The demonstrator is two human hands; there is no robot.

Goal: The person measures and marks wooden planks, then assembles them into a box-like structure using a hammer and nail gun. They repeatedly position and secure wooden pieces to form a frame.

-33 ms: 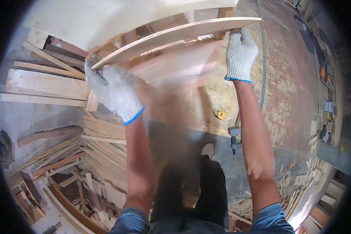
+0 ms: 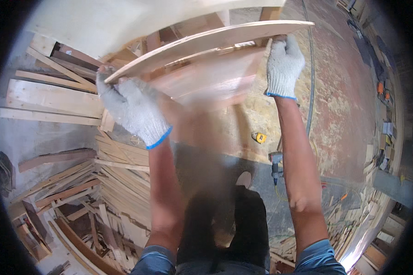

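A long, thin wooden board (image 2: 206,42) is held up in front of me, slanting higher toward the right. My left hand (image 2: 137,107), in a whitish knit glove with a blue cuff edge, grips the board's left end between thumb and fingers. The matching gloved right hand (image 2: 284,68) is closed on the lower edge near the right end. Behind and below the board lies a pinkish wooden panel (image 2: 211,82), partly blurred by a smudge in the picture.
A large pale sheet (image 2: 105,27) spans the far side. On the dusty floor lie a yellow tape measure (image 2: 260,137) and a grey power tool (image 2: 275,165) with a yellow hose. Wooden strips (image 2: 124,169) are stacked at left; offcuts (image 2: 353,229) litter the lower right.
The board's right end sits slightly farther right and my left hand slightly farther left. Both hands keep their grip.
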